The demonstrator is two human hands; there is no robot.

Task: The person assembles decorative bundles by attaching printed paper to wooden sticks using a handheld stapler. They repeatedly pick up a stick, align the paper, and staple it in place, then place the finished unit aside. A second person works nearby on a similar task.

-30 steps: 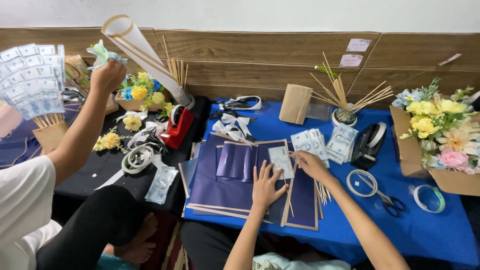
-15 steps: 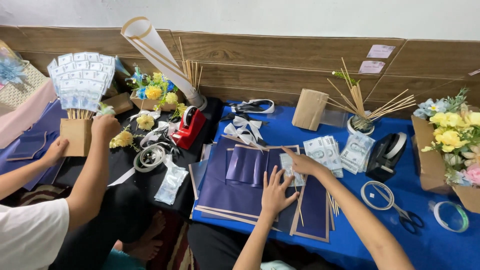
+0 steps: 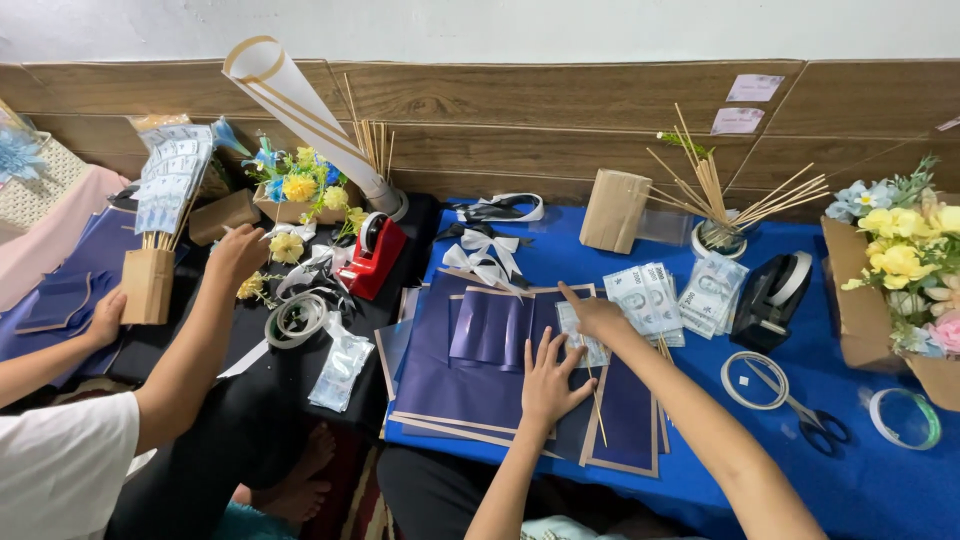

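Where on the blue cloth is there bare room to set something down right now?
Bare blue cloth lies along the near right edge, below the scissors and tape ring. A smaller strip lies between the white bows and the brown paper block. The middle is crowded: navy paper sheets, banknotes, both hands.

Your blue tablecloth [image 3: 880, 480] carries navy paper sheets [image 3: 480, 370]; right of them lie banknotes [image 3: 645, 295], a tape dispenser [image 3: 770, 300] and scissors [image 3: 805, 410].
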